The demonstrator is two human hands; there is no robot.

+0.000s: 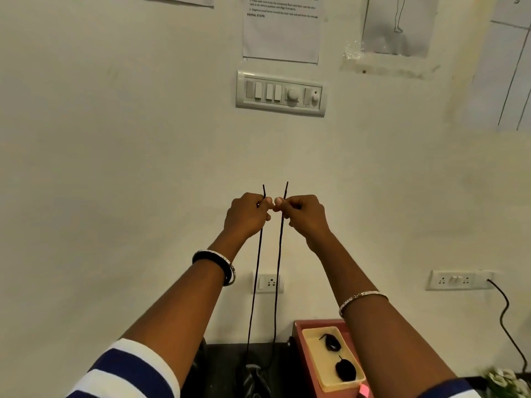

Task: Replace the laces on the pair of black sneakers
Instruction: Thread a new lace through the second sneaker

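Shoelace (279,254), thin, black and cord-like, held up as two near-parallel strands before cream painted wall (115,168). Left strand pinched by left hand (248,215) between thumb and curled forefinger, short tip poking up above knuckles. Right strand pinched the same way by right hand (304,215), tip likewise standing above fingers. Both sets of fingers curled tight round cord, remaining fingers folded toward palm. Thumbs pointing at each other, almost touching, strands just apart between them.

Below hands, both strands hanging down between forearms, passing in front of white single wall socket (267,282), down to black sneaker (253,379) at bottom edge on dark surface (224,363). Sneaker only partly in view, eyelets too dim to tell.

Just right of sneaker, pink rectangular box (298,340) holding shallow yellow tray (316,359). Two coiled black laces (345,370) lying in tray, apart from each other, beside right forearm.

Stack of dark bangles (215,267) on left wrist, thin silver bracelet (362,298) on right wrist, blue-and-white striped sleeve (129,372) on left upper arm.

Higher on wall, white switch panel with round dial (280,93), printed paper sheets (281,30) above. Far right, white socket strip (457,280) with black cable (505,317) plugged in and trailing down, white flowers (505,380) in corner.
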